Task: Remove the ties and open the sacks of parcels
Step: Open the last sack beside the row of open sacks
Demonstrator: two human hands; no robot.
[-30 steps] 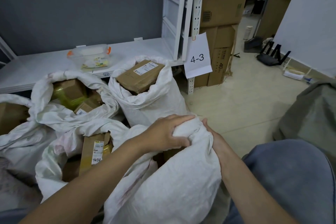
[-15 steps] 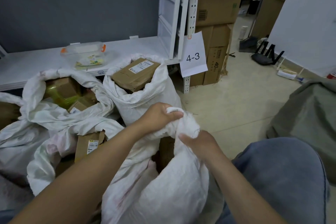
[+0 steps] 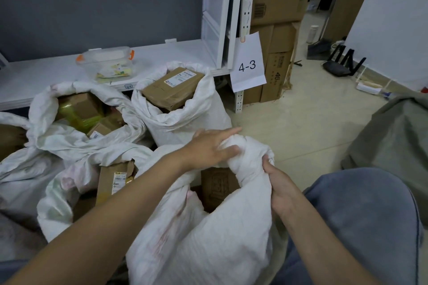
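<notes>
I see the bunched rim of the sack (image 3: 208, 238) gripped under the curled left hand (image 3: 208, 148) fingers and clenched inside the right hand (image 3: 281, 190) fingers.

Bunched sack (image 3: 208, 250) in left hand (image 3: 213, 148), right hand (image 3: 280, 190)

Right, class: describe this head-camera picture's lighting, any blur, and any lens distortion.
Head view: soft, even indoor light, no hard shadows or glare; the left hand on the sack looks slightly motion-blurred; the 4-3 sign reads clearly, the parcel label does not; the wide lens leans the shelf post.
</notes>
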